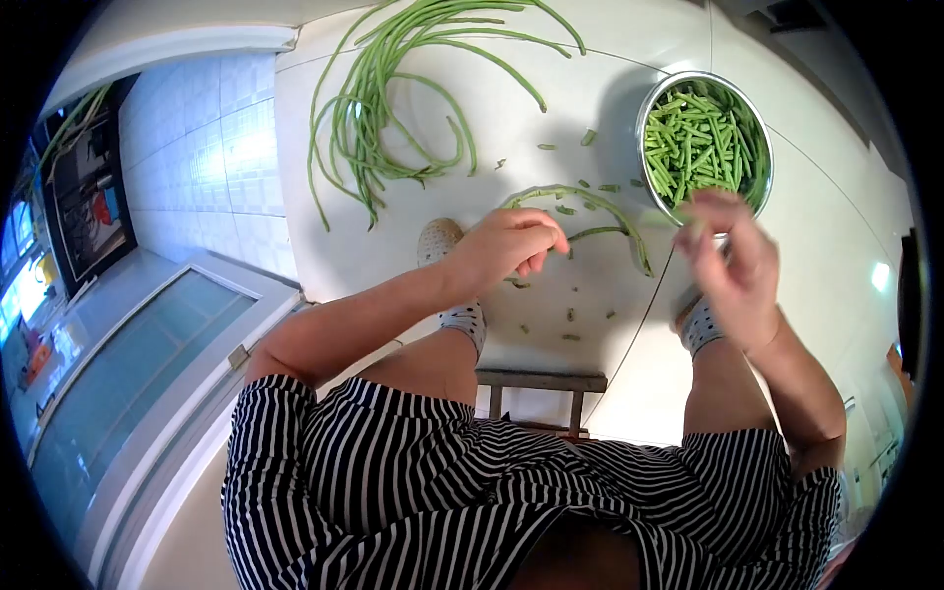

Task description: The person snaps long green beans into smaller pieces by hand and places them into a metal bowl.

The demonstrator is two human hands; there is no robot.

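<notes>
My left hand (511, 244) is closed, its fingers curled down above the floor; whatever they hold, if anything, is hidden. Close to its fingertips a long green bean (629, 228) curves across the tiles. Blurred by motion, my right hand (736, 270) is at the near rim of a round metal bowl (644, 147). A smeared green bit, seemingly a piece of long bean (696, 232), shows at its pinched fingertips. Many short cut bean pieces (693, 143) fill much of the bowl.
A bundle of whole long beans (369, 128) lies at the far left on the tiled floor. Small bean scraps (570, 315) are scattered between my feet. A low wooden stool (541, 382) is beneath me. A white-framed glass door (147, 344) stands at the left.
</notes>
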